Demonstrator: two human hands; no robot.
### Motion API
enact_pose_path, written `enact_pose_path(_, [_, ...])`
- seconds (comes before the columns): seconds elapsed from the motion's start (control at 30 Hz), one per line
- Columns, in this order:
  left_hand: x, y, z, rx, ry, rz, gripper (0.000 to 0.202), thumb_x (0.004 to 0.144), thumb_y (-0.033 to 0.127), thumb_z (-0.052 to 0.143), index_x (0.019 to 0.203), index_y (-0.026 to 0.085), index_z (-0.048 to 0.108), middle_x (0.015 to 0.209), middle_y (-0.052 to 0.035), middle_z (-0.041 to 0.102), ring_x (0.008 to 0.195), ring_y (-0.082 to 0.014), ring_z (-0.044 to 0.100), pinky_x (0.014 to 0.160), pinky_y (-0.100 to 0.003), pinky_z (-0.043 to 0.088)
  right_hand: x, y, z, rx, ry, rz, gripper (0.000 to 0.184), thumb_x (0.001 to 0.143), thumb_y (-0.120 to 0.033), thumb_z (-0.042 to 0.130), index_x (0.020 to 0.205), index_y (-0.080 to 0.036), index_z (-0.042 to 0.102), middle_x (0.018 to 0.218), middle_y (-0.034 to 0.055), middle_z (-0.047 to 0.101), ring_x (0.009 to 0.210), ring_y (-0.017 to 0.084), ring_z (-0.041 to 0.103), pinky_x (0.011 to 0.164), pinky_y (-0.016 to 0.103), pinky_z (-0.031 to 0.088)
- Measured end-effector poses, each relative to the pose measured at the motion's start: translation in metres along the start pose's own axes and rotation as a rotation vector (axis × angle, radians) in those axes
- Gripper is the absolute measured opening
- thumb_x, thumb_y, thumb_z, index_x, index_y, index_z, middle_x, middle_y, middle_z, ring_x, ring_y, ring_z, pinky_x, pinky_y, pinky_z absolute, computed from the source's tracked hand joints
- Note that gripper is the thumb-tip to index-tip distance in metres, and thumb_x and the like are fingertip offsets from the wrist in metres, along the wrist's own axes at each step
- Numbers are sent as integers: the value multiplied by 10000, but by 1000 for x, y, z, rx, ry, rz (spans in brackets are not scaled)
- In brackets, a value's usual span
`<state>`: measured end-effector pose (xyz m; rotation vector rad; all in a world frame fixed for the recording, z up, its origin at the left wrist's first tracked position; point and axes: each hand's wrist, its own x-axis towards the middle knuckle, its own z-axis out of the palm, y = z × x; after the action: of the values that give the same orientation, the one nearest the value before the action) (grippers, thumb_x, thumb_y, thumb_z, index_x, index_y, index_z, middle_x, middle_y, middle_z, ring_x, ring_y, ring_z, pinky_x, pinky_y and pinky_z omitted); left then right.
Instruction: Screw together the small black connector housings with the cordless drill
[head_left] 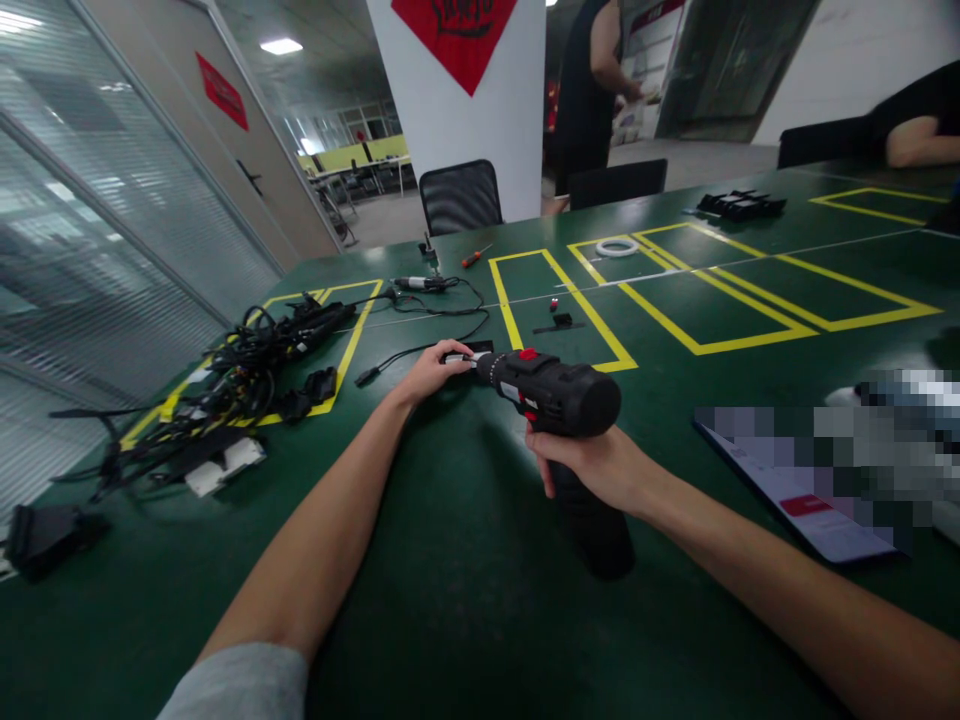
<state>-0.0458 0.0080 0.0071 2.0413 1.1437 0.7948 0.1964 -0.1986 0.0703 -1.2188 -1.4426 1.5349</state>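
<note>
My right hand (596, 465) is wrapped round the grip of a black cordless drill (559, 395) with red trim, held just above the green table (450, 560). The drill's nose points left. My left hand (433, 370) rests on the table at the drill's tip, fingers pinched on a small silver and black part (469, 354) right where the bit meets it. What lies under the fingers is partly hidden.
A tangle of black cables and connectors (247, 370) lies at the left inside yellow tape marks. A red screwdriver (475, 257), a white ring (616, 247) and black parts (739, 205) sit further back. A tablet (795, 495) lies at the right. Other people are at the far side.
</note>
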Motion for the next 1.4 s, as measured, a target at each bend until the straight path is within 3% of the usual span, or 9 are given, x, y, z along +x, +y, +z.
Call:
enact_pose_path(0.23, [0,0,-1,-43,-5,-7,308,723,347,655,982,183,686,1059,-56,669,1026,-242,581,958,-378,434,-3,-4,2,-97,-4,-23,148,806,-262,571,677,-192,583,567,22,615,539,172,605,637,348,476])
enact_pose_path(0.63, [-2,5,3,-126,28,5,308,685,364,692,918,164,697,995,-53,677,952,-217,600,928,-360,442,-1,-1,4,-97,15,-33,102,807,-274,573,748,-191,588,566,3,614,531,177,610,663,361,475])
enact_pose_path(0.97, [-3,8,3,-25,38,17,407,681,454,734,954,155,699,1004,-64,674,942,-218,596,875,-338,452,-2,0,2,-127,15,-25,177,834,-286,569,692,-186,598,581,24,630,552,179,620,698,373,483])
enact_pose_path(1.17, [-1,8,6,-35,56,-18,444,638,453,767,940,137,695,924,-53,678,826,-190,594,795,-320,464,-2,0,4,-118,31,-14,188,833,-278,570,672,-182,593,578,22,627,533,166,614,679,363,489])
enact_pose_path(1.4, [1,7,4,42,71,-8,365,665,416,739,929,164,711,980,-54,683,905,-213,606,862,-344,466,-3,0,5,-105,40,11,156,831,-285,576,717,-181,598,593,12,621,537,168,621,612,333,496])
